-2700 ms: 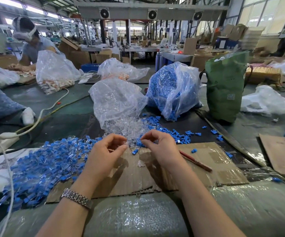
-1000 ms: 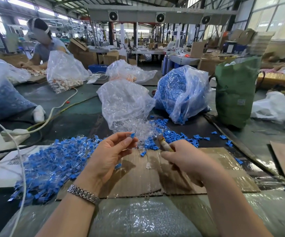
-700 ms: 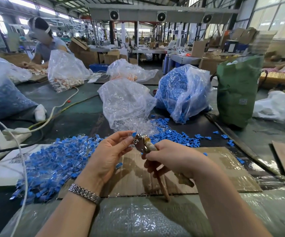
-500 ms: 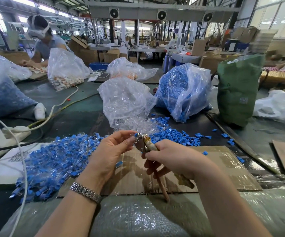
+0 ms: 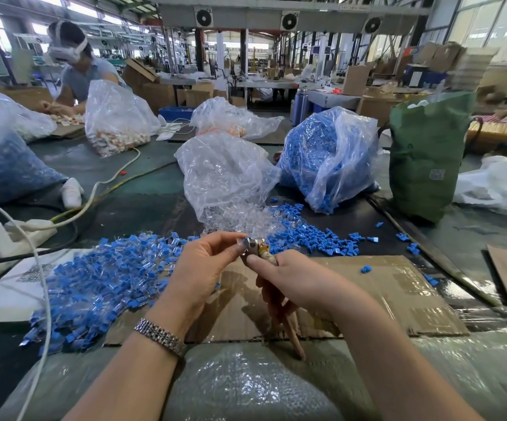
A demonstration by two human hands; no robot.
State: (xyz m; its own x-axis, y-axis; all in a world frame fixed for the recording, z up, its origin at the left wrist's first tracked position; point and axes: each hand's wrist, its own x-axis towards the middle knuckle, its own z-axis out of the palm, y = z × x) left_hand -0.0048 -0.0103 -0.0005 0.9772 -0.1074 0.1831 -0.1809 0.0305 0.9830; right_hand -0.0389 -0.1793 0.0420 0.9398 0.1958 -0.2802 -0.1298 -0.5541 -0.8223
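My right hand grips a pair of pliers with worn brown handles that stick out below the palm toward me. The metal jaws point up and left. My left hand pinches a small blue plastic part at the jaws; the part is mostly hidden by my fingertips. Both hands hover over a flat piece of cardboard. A heap of assembled blue and clear parts lies left of my left hand. Loose blue parts lie just beyond my hands.
A clear bag of transparent parts and a bag of blue parts stand beyond the cardboard. A green sack stands at the right. White cables cross the left side. A person with a headset works at the far left.
My right hand has picked up the pliers and raised their jaws to the part pinched in my left hand. The hands have stayed nearly still over the last half second.
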